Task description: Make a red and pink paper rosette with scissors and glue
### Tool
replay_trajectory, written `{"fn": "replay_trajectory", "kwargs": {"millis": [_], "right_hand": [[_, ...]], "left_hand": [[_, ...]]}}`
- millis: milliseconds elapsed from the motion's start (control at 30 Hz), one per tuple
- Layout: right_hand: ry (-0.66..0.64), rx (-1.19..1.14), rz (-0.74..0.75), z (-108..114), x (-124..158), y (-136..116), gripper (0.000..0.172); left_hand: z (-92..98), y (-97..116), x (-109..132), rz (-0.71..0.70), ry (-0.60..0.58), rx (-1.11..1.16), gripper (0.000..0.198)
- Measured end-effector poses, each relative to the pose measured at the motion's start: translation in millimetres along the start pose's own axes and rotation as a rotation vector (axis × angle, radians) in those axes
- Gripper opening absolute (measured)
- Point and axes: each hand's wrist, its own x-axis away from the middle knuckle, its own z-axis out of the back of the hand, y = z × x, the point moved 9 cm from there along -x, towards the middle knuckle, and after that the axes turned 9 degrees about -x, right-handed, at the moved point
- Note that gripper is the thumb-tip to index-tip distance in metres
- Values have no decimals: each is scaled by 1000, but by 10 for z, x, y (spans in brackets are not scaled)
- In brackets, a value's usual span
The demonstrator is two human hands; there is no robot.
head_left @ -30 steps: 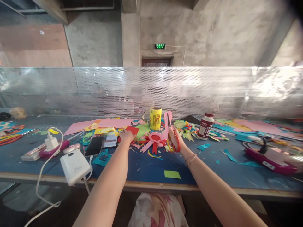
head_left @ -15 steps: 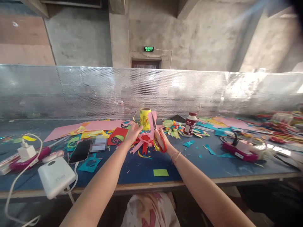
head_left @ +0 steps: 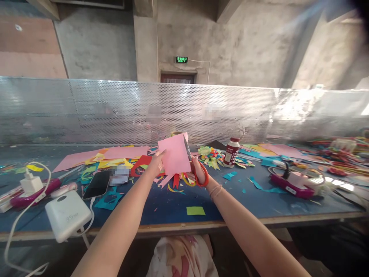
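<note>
My left hand [head_left: 155,164] is closed on the left edge of a pink sheet of paper [head_left: 174,154], held up above the table with its broad face towards me. My right hand [head_left: 199,171] grips a pair of scissors [head_left: 205,176] with red and yellow handles. Their dark blades lie along the sheet's right edge; whether they are apart is hard to tell. Beneath the sheet, pink and red paper pieces [head_left: 176,181] show in part. A yellow roll [head_left: 176,133] stands behind the paper, with just its top visible.
Coloured scraps, a phone [head_left: 97,184] and a white power bank [head_left: 68,216] lie to the left. A dark-red bottle [head_left: 231,152] stands right of centre beside a colourful paper pile [head_left: 211,156]. Purple power strips [head_left: 294,189] sit at both sides. A green rectangle [head_left: 195,211] lies near the front edge.
The pink paper now shows its broad face, where before only a narrow part stood beside the blades. It now covers most of the yellow roll. My left hand has shifted slightly left and down.
</note>
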Motion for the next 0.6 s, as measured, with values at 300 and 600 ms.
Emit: {"fn": "replay_trajectory", "kwargs": {"millis": [300,600], "right_hand": [[319,-62,135,353,-37,26,41],[440,29,79,442,16,24,46]], "left_hand": [[85,149,-27,-229,130,-481,18],[-46,434,129,-563,252,-1010,17]]}}
